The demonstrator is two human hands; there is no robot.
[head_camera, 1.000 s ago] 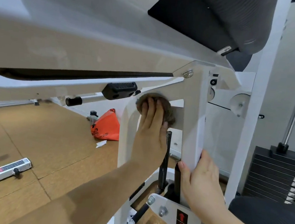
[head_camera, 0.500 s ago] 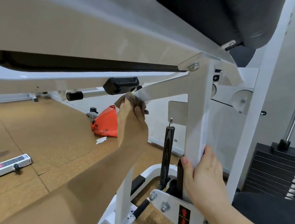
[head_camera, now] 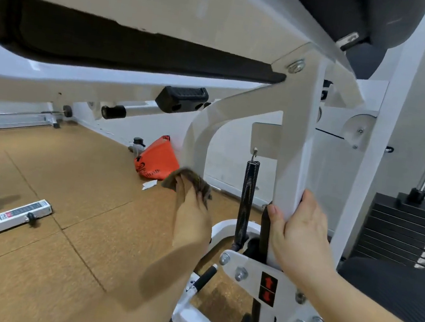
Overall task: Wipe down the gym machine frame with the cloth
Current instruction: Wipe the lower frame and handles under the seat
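The white gym machine frame (head_camera: 295, 134) fills the upper and middle view, with a curved white leg (head_camera: 197, 137) bending down at centre. My left hand (head_camera: 192, 215) holds a brown cloth (head_camera: 200, 182) against the lower part of that curved leg. My right hand (head_camera: 301, 236) grips the vertical white post to the right, fingers wrapped round its edge. A black coil spring (head_camera: 247, 198) hangs between the two hands.
An orange bag (head_camera: 158, 158) and a bottle (head_camera: 137, 144) lie on the brown cork floor (head_camera: 66, 181) near the wall. A black weight stack (head_camera: 409, 232) stands at right. A white base bar (head_camera: 0, 221) lies at left. Black pads sit overhead and lower right.
My left hand has carried the cloth from the flat plate near the spring hook, left along the upper curve, then down the curved leg. My right hand has stayed on the post.
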